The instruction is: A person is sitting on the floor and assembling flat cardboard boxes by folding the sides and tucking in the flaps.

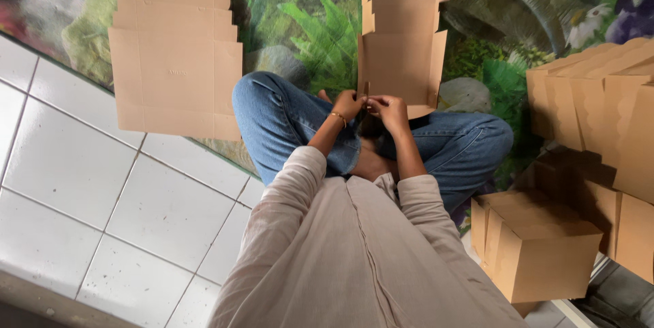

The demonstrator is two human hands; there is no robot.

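Both hands meet at the near edge of a flat, unfolded brown cardboard box blank (pixel 402 42) lying past the crossed knees. The left hand (pixel 348 104) pinches that edge with curled fingers; the right hand (pixel 390 110) grips it alongside, fingers closed.

We're sitting cross-legged on a leafy printed mat (pixel 327 35), and both our hands meet at the near edge of a flat, unfolded cardboard box (pixel 402 42) lying past our knees: left hand (pixel 347 104) pinching the edge, right hand (pixel 390 111) gripping just beside it. Off to our left lies a stack of flat cardboard sheets (pixel 174 55) half on the white floor tiles (pixel 68 171), and on our right sits a made-up box (pixel 538 246) near more stacked boxes (pixel 606 103).
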